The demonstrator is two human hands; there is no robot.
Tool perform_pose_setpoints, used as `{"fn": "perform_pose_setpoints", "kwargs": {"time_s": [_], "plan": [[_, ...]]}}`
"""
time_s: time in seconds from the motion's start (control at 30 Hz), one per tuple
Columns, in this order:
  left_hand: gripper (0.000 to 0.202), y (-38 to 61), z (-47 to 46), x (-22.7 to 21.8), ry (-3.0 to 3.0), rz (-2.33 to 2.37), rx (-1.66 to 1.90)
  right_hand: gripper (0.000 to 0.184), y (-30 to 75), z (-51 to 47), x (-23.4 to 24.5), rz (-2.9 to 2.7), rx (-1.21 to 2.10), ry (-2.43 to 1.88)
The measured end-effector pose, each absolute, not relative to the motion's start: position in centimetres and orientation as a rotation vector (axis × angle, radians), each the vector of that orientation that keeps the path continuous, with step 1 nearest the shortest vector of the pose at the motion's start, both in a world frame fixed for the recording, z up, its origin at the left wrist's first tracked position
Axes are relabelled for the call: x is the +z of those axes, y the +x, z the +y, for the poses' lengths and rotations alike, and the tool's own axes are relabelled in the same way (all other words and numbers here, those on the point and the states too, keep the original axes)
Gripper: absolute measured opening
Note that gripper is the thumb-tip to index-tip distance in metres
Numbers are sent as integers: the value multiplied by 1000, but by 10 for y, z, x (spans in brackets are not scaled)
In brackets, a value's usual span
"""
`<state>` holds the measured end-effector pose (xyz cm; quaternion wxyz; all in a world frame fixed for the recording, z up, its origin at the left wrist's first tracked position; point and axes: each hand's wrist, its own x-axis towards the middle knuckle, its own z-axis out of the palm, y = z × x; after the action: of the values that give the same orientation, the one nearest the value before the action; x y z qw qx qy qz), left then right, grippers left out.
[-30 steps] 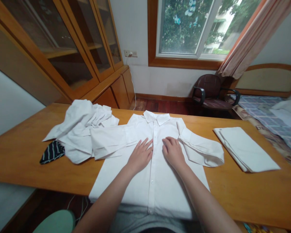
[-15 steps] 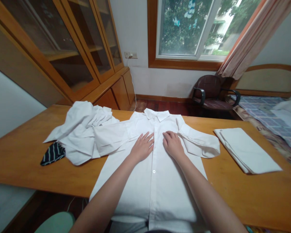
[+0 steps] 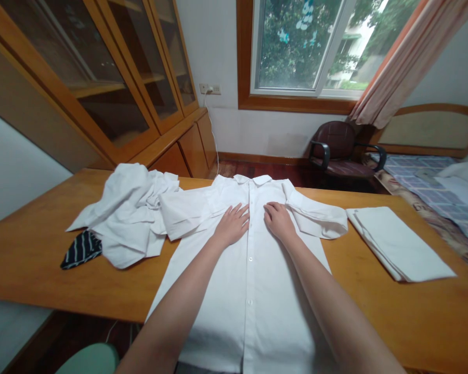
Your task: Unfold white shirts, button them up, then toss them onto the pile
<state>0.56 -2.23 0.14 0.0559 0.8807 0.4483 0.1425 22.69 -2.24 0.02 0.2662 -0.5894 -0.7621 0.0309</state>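
Observation:
A white button-up shirt (image 3: 222, 296) lies front side up on the wooden table, its collar at the far edge and its hem towards me. My left hand (image 3: 233, 225) rests flat on the chest, fingers spread, just left of the button placket. To the right of the placket my right hand (image 3: 280, 221) presses on the cloth, its fingers slightly bent and apart. Neither hand grasps the fabric. Both sleeves stretch out to the sides, the right one folded over itself.
Crumpled white clothing (image 3: 130, 213) lies on the left of the table (image 3: 374, 311), beside a dark striped cloth (image 3: 81, 249). A folded white garment (image 3: 401, 241) is at the right. Beyond stand a cabinet (image 3: 167, 140) and an armchair (image 3: 337, 143); a green stool (image 3: 89, 358) is low left.
The shirt has slid slightly away from me under both hands, and its collar now lies lower at the far edge. The left sleeve has drawn away from the crumpled clothing.

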Motion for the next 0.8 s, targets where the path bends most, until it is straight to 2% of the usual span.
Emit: {"fn": "perform_pose_setpoints", "kwargs": {"time_s": [0.53, 0.8], "plan": [[38, 7, -21, 0, 2705, 1423, 405, 36, 230, -63, 0, -2206, 41, -1437], [31, 6, -23, 0, 2672, 1404, 601, 42, 230, -134, 10, -2329, 147, -1411]]}}
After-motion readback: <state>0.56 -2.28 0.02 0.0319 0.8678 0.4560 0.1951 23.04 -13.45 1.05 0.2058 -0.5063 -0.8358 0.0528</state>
